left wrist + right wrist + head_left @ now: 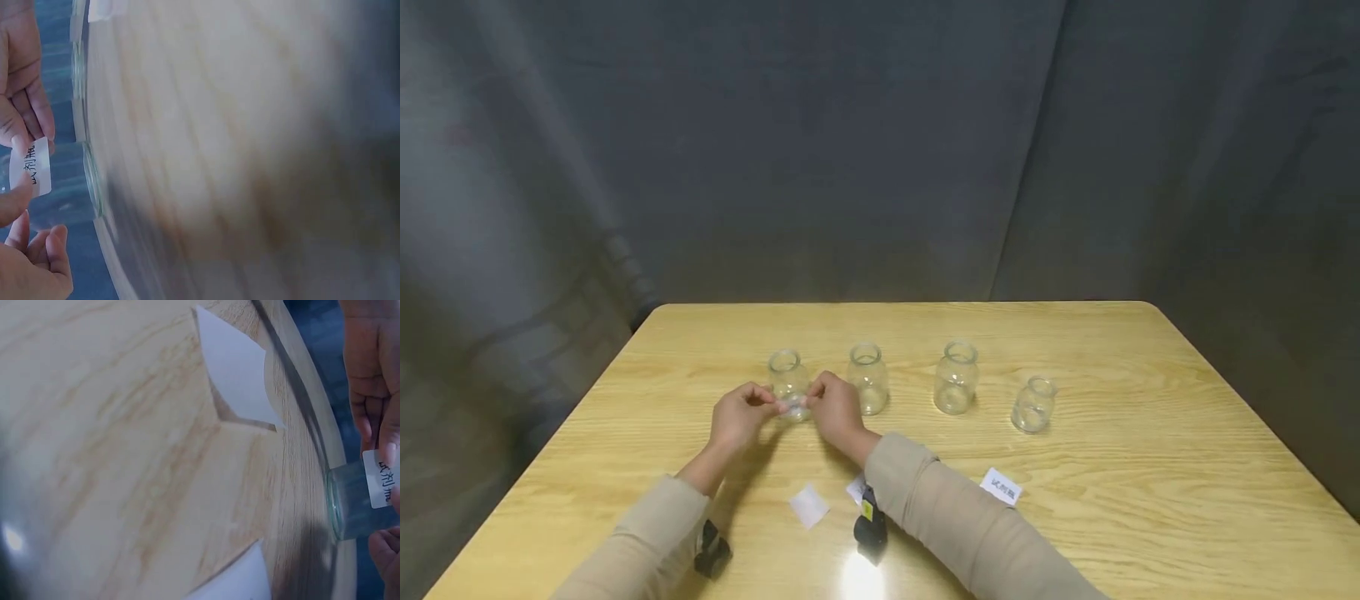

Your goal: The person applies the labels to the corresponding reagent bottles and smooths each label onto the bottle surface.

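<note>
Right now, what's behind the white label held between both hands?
The head view's leftmost glass jar; its upper part shows above the white label. Glass directly behind the label is covered, so unseen.

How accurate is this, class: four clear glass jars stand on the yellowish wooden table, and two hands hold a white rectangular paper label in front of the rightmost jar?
Not quite: "rightmost" should be "leftmost". The head view shows the left hand and right hand holding the white rectangular paper label in front of the leftmost clear glass jar. The rest stands.
</note>
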`<state>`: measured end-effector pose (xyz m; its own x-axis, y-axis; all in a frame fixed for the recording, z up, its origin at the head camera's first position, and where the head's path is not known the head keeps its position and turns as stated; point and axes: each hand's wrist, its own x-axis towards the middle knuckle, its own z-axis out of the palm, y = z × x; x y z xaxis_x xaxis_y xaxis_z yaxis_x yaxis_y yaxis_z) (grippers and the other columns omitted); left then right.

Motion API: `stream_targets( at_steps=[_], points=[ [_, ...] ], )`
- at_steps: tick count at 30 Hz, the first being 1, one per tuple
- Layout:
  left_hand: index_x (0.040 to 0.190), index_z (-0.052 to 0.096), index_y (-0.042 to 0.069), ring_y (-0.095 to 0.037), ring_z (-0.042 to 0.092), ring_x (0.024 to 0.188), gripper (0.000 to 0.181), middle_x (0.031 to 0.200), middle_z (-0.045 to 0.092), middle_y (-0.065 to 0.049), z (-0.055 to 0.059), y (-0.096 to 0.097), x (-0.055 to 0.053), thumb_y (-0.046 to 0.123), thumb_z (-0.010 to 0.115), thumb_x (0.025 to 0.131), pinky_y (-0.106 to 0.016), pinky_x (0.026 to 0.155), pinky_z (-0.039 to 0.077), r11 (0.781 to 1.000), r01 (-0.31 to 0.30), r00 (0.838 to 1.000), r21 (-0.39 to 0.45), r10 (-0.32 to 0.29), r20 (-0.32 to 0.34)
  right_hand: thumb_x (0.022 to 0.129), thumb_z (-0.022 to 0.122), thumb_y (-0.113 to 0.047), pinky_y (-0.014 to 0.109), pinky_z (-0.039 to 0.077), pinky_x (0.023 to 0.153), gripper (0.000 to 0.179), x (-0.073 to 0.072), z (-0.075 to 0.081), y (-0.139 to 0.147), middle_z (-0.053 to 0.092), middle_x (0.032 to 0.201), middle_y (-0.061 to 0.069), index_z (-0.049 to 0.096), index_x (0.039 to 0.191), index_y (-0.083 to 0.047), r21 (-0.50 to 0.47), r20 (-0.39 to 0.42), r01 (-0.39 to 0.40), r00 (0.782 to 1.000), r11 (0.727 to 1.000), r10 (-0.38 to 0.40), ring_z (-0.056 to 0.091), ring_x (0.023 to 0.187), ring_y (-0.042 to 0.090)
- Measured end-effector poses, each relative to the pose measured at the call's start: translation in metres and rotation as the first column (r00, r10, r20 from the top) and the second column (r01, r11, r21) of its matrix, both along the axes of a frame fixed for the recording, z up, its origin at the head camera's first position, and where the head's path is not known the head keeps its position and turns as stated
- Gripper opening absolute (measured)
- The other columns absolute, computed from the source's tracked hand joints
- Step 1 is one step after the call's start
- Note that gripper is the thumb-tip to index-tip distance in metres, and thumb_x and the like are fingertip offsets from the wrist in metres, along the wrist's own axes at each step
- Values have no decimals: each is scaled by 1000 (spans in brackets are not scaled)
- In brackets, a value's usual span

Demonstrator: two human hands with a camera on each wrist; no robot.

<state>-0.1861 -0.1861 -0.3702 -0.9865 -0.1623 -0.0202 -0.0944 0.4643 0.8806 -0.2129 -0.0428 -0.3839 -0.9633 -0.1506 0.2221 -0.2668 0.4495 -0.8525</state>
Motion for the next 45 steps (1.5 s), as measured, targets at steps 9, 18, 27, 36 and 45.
stream_targets(
  at_steps=[9, 18, 27, 36, 45],
  points=[
    [113, 46, -1, -30, 52, 94, 50, 105, 53, -20, -1, -8, -5, 11, 70, 71, -32, 77, 46, 998, 59, 998, -32, -60, -14, 73, 66, -5, 21, 48, 65, 58, -2, 1, -1, 61, 100, 13, 42, 126, -8, -4, 89, -58, 994, 998, 58, 58, 90, 22],
    [123, 38, -5, -34, 48, 102, 59, 118, 44, -24, -4, -18, -8, 14, 66, 75, -35, 81, 45, 981, 196, 980, 4, -196, -22, 71, 68, -11, 24, 46, 75, 60, -6, 2, 2, 59, 96, 12, 44, 125, -8, 121, 7, -147, 989, 982, 148, 57, 88, 21],
    [123, 36, -4, -36, 47, 105, 60, 117, 46, -27, -3, -23, -9, 14, 66, 73, -37, 82, 43, 968, 251, 968, -1, -251, -31, 73, 65, -14, 27, 45, 80, 60, -6, -1, 2, 57, 107, 15, 40, 128, -9, 108, 31, -188, 982, 976, 186, 54, 98, 23],
    [117, 41, -3, -34, 51, 100, 55, 110, 51, -25, -3, -20, -15, 9, 69, 71, -33, 75, 48, 966, 254, 967, -48, -256, -18, 71, 67, -11, 25, 46, 78, 62, -7, -1, 6, 57, 105, 18, 41, 127, -8, 106, 27, -196, 981, 975, 194, 55, 97, 25],
    [113, 45, -2, -31, 55, 93, 53, 102, 57, -21, -7, -20, -16, 9, 71, 68, -31, 73, 48, 960, 238, 965, -144, -251, -76, 69, 69, -10, 24, 46, 77, 66, -6, -1, 4, 58, 103, 16, 39, 128, -7, 190, -34, -160, 985, 969, 169, 56, 94, 23]
  ],
)
